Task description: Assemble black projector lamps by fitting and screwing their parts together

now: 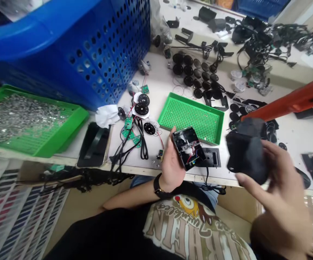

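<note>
Now, an open black housing point(187, 148) is being gripped by the left hand point(172, 160) just above the counter's front edge point(97, 160), with its thin red wires point(192, 157) exposed to snagging or being pulled loose. A blurred black cover point(247, 151) is being held between the right hand's point(278, 202) thumb and fingers, where a slipping hold could drop it.

- Black lump point(245, 153) by the right hand point(279, 206): too blurry to tell what it is or how the fingers hold it
- Black box point(187, 148) in the left hand point(171, 162): back side hidden, small parts inside hard to make out
- Shiny bits point(18, 115) in the green tray point(76, 117): too small to tell, tray cut off at the left edge
- Blue basket point(105, 54): cut off at the top edge
- Orange bar point(289, 99): cut off at the right edge
- Black wire tangle point(264, 47): too small to follow each wire
</note>
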A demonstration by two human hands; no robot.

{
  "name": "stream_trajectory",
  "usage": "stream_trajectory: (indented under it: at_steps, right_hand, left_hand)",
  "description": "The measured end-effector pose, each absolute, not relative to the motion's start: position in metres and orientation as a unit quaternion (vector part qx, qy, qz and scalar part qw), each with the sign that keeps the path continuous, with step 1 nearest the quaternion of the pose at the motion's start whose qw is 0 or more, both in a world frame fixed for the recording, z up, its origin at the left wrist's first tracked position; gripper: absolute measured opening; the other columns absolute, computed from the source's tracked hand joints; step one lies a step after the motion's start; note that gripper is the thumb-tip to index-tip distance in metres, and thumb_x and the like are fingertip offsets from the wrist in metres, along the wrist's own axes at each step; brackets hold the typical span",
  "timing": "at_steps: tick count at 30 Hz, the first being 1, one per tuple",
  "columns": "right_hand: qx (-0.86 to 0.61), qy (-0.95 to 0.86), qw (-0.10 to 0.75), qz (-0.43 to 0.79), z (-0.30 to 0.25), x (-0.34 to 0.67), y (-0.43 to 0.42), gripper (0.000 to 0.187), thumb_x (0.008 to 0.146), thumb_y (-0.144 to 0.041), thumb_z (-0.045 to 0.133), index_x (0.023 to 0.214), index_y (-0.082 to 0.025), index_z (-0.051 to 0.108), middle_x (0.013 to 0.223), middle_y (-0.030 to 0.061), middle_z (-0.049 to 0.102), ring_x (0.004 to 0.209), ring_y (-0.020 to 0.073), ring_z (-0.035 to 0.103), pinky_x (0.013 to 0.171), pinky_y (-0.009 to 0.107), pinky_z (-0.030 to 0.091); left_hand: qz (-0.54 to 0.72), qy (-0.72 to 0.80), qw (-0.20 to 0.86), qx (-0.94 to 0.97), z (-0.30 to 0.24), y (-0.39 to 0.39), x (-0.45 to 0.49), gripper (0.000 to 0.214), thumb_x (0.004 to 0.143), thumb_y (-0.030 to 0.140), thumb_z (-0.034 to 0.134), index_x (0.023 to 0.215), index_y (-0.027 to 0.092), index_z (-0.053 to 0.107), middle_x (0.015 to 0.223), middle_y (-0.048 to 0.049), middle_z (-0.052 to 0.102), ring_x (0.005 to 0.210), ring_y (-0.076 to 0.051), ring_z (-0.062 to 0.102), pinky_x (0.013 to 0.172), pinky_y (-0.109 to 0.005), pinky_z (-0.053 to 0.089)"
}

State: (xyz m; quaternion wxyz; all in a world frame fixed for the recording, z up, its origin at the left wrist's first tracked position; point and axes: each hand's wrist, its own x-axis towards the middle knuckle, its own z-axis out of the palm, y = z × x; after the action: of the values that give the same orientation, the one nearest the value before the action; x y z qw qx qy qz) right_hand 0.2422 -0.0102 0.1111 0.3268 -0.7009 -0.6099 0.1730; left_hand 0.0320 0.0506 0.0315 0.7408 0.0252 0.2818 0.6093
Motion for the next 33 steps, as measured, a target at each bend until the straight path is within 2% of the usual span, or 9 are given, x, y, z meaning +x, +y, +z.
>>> stream_trajectory:
  at_steps: [4, 8, 11, 14, 18, 24, 27, 30, 33]
  right_hand:
    - [-0.667, -0.627, 0.337, 0.222, 0.096, 0.183, 0.03, 0.075, 0.076, -0.06, 0.08, 0.142, -0.037, 0.052, 0.132, 0.0108, 0.068, 0.12, 0.0384, 0.067, 0.094, 0.061, 0.06]
    - [-0.656, -0.61, 0.362, 0.257, 0.08, 0.187, 0.05, 0.067, 0.084, -0.06, 0.073, 0.141, -0.033, 0.052, 0.133, 0.0122, 0.068, 0.119, 0.0349, 0.068, 0.097, 0.057, 0.059]
    - [-0.688, -0.589, 0.355, 0.233, 0.073, 0.196, 0.054, 0.072, 0.081, -0.061, 0.076, 0.141, -0.031, 0.052, 0.134, 0.0136, 0.068, 0.12, 0.0352, 0.068, 0.099, 0.057, 0.057]
    - [-0.72, -0.584, 0.313, 0.205, 0.067, 0.2, 0.056, 0.077, 0.077, -0.064, 0.078, 0.141, -0.029, 0.052, 0.134, 0.0137, 0.068, 0.12, 0.0354, 0.067, 0.101, 0.055, 0.055]
    - [-0.742, -0.601, 0.236, 0.18, 0.051, 0.199, 0.058, 0.076, 0.081, -0.065, 0.072, 0.142, -0.027, 0.049, 0.133, 0.0155, 0.068, 0.116, 0.037, 0.067, 0.099, 0.057, 0.055]
    - [-0.727, -0.665, 0.134, 0.104, 0.042, 0.196, 0.06, 0.065, 0.09, -0.06, 0.061, 0.143, -0.024, 0.052, 0.132, 0.0185, 0.068, 0.123, 0.0443, 0.059, 0.104, 0.067, 0.049]
    - [-0.687, -0.698, 0.183, 0.082, 0.054, 0.19, 0.054, 0.057, 0.094, -0.053, 0.06, 0.144, -0.029, 0.053, 0.149, 0.0152, 0.058, 0.136, 0.0425, 0.052, 0.113, 0.069, 0.044]
    - [-0.603, -0.742, 0.264, 0.128, 0.066, 0.177, 0.042, 0.037, 0.099, -0.035, 0.056, 0.136, -0.039, 0.058, 0.156, 0.0039, 0.053, 0.146, 0.0342, 0.047, 0.119, 0.065, 0.042]
    - [-0.559, -0.752, 0.314, 0.15, 0.067, 0.158, 0.027, 0.044, 0.098, -0.022, 0.055, 0.136, -0.043, 0.058, 0.153, -0.0003, 0.058, 0.147, 0.0318, 0.048, 0.12, 0.065, 0.043]
  left_hand:
    - [0.625, 0.276, 0.73, 0.02, 0.032, 0.045, 0.029, 0.046, 0.102, 0.049, 0.054, 0.146, 0.033, 0.059, 0.151, -0.0015, 0.062, 0.146, -0.027, 0.053, 0.12, -0.045, 0.044]
    - [0.616, 0.273, 0.739, 0.001, 0.03, 0.045, 0.02, 0.049, 0.099, 0.051, 0.059, 0.143, 0.03, 0.061, 0.144, -0.0047, 0.068, 0.146, -0.03, 0.053, 0.12, -0.047, 0.043]
    - [0.589, 0.273, 0.76, -0.019, 0.027, 0.047, 0.014, 0.052, 0.096, 0.054, 0.063, 0.14, 0.026, 0.063, 0.14, -0.0078, 0.07, 0.144, -0.032, 0.055, 0.12, -0.05, 0.043]
    - [0.556, 0.284, 0.78, -0.03, 0.025, 0.05, 0.011, 0.053, 0.093, 0.06, 0.064, 0.129, 0.021, 0.068, 0.133, -0.0111, 0.073, 0.139, -0.036, 0.059, 0.117, -0.052, 0.046]
    - [0.538, 0.298, 0.788, -0.03, 0.025, 0.053, 0.011, 0.051, 0.093, 0.064, 0.062, 0.116, 0.019, 0.073, 0.12, -0.0111, 0.078, 0.135, -0.037, 0.063, 0.113, -0.053, 0.049]
    - [0.546, 0.313, 0.776, -0.038, 0.029, 0.055, 0.014, 0.049, 0.099, 0.059, 0.055, 0.127, 0.022, 0.07, 0.125, -0.0091, 0.077, 0.135, -0.032, 0.062, 0.116, -0.05, 0.047]
    - [0.553, 0.322, 0.768, -0.034, 0.031, 0.056, 0.017, 0.05, 0.099, 0.058, 0.055, 0.132, 0.022, 0.068, 0.129, -0.0096, 0.075, 0.138, -0.032, 0.061, 0.118, -0.049, 0.046]
    - [0.56, 0.322, 0.763, -0.02, 0.033, 0.055, 0.02, 0.052, 0.099, 0.06, 0.055, 0.131, 0.021, 0.068, 0.132, -0.0098, 0.074, 0.139, -0.033, 0.059, 0.117, -0.049, 0.047]
    - [0.564, 0.333, 0.755, -0.019, 0.034, 0.055, 0.022, 0.055, 0.102, 0.061, 0.048, 0.131, 0.019, 0.068, 0.13, -0.0101, 0.074, 0.14, -0.032, 0.059, 0.117, -0.047, 0.047]
